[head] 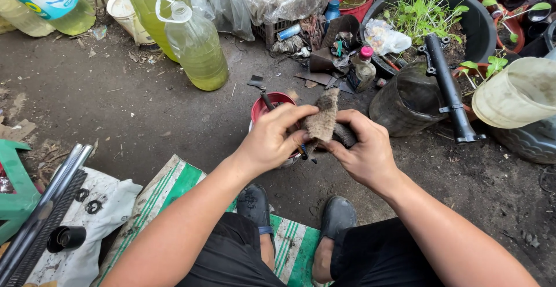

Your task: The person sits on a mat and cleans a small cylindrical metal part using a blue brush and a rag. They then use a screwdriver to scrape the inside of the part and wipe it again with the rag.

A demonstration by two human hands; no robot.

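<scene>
Below, hands point(272, 139) point(365, 148) hold rag point(322, 118) over red tub point(277, 100).

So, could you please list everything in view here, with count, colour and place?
rag: one, grey-brown, held between both hands.
red container: one, red, on the ground behind the hands, a dark-handled tool standing in it.
plastic bottles: several, clear with yellow liquid, top left.
black tube: one, black, leaning on a dark pot at right.
large black planter: one, with green plants, top right.
metal tubes: two, silver, lower left on a white cloth.
black rings: two, beside the tubes.
striped mat: one, green and white, under the feet.
black shoes: two, bottom centre.
left hand: gripping the rag.
right hand: gripping the rag.
</scene>
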